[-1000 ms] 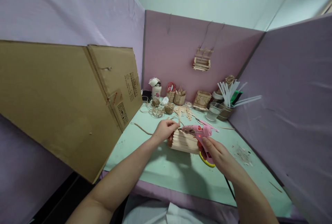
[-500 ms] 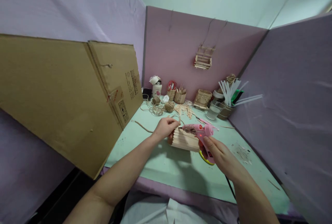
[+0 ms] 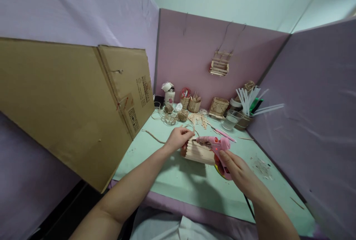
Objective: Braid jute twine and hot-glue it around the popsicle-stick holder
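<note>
Stick panel (image 3: 198,154) between left grip (image 3: 179,138) — tight on twine (image 3: 194,127) — and right (image 3: 234,166), round glue gun (image 3: 216,144)

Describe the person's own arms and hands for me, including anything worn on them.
The left hand and right hand are both without gloves. The left forearm and right forearm are bare, with no sleeve in view. No watch or bracelet shows on either wrist; some fingers are hidden.
</note>
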Demonstrator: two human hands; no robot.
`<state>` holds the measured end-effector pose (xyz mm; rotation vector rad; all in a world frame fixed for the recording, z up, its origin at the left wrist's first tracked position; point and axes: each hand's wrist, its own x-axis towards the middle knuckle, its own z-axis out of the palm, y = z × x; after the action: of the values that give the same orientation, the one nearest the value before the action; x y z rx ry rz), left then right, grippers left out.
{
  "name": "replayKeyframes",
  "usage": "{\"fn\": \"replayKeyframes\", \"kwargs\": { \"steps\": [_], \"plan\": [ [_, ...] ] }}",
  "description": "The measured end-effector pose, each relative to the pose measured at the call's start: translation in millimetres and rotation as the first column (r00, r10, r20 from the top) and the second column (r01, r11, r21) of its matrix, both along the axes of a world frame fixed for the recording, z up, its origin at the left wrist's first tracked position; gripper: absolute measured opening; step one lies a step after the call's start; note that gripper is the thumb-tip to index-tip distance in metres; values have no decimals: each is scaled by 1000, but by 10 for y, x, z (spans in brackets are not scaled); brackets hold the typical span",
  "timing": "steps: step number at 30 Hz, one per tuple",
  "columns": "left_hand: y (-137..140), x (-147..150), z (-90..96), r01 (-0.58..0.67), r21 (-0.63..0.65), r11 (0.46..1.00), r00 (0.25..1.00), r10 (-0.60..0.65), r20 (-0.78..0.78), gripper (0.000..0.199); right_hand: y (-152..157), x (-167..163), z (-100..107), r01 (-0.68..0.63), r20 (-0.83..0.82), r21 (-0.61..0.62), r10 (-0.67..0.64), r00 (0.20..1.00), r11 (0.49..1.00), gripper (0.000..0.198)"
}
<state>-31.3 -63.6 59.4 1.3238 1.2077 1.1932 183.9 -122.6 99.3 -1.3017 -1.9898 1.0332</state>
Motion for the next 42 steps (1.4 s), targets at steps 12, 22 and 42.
{"fn": "replayKeyframes", "kwargs": {
  "steps": [12,22,42],
  "plan": [
    [-1,0,-2,0,9,1000,1000,0,-4,22,-33,27,-43,-12,7,2,12,1000,1000,55],
    [-7,10,17,-10,-9,1000,1000,10,1,20,-56,8,-15,-3,2,-20,3,1000,1000,55],
    [-10,17,32,-18,-27,999,1000,19,7,18,-103,8,0,-11,-2,-44,11,1000,999,54]
  ]
}}
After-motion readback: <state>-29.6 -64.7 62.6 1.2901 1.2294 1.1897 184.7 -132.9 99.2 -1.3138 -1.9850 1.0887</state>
